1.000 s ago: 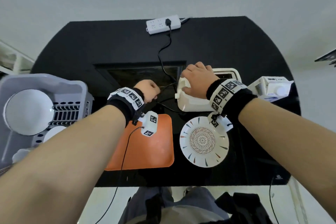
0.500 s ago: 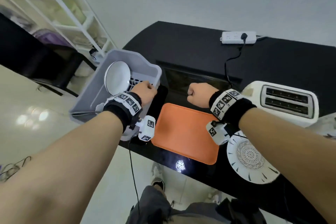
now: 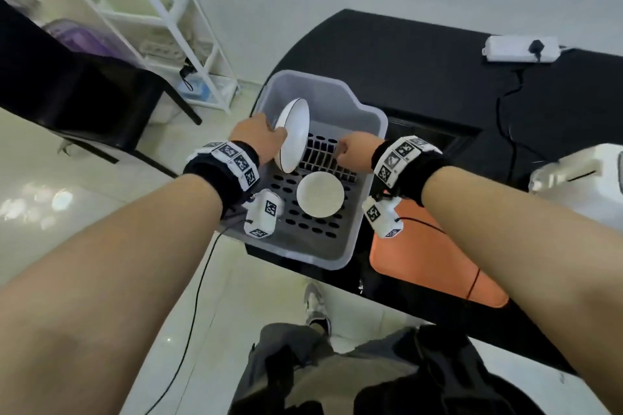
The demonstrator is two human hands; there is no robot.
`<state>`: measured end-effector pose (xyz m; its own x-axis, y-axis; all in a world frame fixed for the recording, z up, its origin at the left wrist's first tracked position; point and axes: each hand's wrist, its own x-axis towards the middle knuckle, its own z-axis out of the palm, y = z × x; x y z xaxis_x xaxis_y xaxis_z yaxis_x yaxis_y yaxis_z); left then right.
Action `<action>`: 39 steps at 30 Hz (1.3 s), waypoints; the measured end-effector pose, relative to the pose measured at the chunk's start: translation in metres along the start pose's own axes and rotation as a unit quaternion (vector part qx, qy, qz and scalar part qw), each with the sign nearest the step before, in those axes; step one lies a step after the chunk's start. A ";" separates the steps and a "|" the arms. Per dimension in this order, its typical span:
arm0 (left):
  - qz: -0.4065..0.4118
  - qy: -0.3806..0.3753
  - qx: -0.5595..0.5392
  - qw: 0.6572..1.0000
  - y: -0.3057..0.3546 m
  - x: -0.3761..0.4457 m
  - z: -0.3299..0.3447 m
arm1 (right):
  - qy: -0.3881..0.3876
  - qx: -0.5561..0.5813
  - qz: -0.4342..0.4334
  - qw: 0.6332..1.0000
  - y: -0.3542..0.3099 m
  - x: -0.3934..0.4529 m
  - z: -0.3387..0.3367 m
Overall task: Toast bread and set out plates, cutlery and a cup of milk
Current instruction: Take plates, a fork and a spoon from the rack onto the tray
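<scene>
A grey dish rack [image 3: 340, 101] sits at the left end of the black table [image 3: 404, 57]. A white plate [image 3: 292, 135] stands on edge in it, and my left hand [image 3: 258, 138] grips that plate's left rim. My right hand [image 3: 358, 153] hovers over the rack's slots just right of the plate, fingers curled with nothing visible in them. A white bowl [image 3: 320, 194] lies on the rack floor below the plate. The white toaster [image 3: 580, 178] shows blurred at the right edge.
An orange mat [image 3: 435, 266] lies on the table right of the rack. A white power strip [image 3: 522, 49] with a black cord sits at the back. A white shelf unit [image 3: 161, 20] and a dark chair [image 3: 84, 94] stand on the floor to the left.
My view has swung left onto the dish rack. Both hands moved from the toaster and mat area into the rack, and my left hand has taken hold of the standing plate.
</scene>
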<state>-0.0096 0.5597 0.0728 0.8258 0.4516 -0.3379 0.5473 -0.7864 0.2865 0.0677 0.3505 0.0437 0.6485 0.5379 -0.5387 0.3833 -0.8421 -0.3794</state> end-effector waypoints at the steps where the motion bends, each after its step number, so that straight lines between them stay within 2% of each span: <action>1: 0.002 -0.014 -0.011 1.000 -0.006 0.007 0.001 | -0.005 0.003 0.007 1.000 -0.004 0.007 0.006; 4: 0.013 -0.054 -0.034 0.998 -0.011 0.013 0.013 | -0.012 -0.012 0.026 1.000 -0.004 0.019 0.020; 7: 0.028 -0.073 -0.009 0.997 -0.009 0.020 0.025 | -0.028 -0.023 0.053 0.998 -0.002 0.028 0.031; 12: 0.042 -0.054 0.020 0.997 -0.016 0.033 0.032 | -0.087 -0.061 0.069 0.992 0.002 0.047 0.058; 21: 0.068 -0.005 0.041 0.997 -0.018 0.034 0.006 | -0.128 -0.098 0.105 0.981 -0.005 0.063 0.065; 27: 0.054 0.019 -0.080 0.995 -0.031 0.031 -0.010 | -0.106 -0.080 0.100 0.986 -0.006 0.053 0.064; 31: 0.031 0.033 -0.119 0.992 -0.030 0.030 -0.024 | -0.062 -0.057 0.083 0.993 0.000 0.041 0.048; 35: 0.023 0.076 -0.159 0.984 -0.014 0.026 -0.028 | -0.021 -0.056 0.079 0.995 0.013 0.019 0.023; 39: -0.022 0.097 -0.236 0.967 0.014 0.025 -0.025 | 0.010 -0.039 0.095 0.995 0.038 -0.009 0.003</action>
<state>0.0220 0.5702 0.0913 0.7848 0.5874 -0.1978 0.5465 -0.5053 0.6679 0.0744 0.3140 0.0321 0.7273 0.3685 -0.5790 0.3014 -0.9294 -0.2129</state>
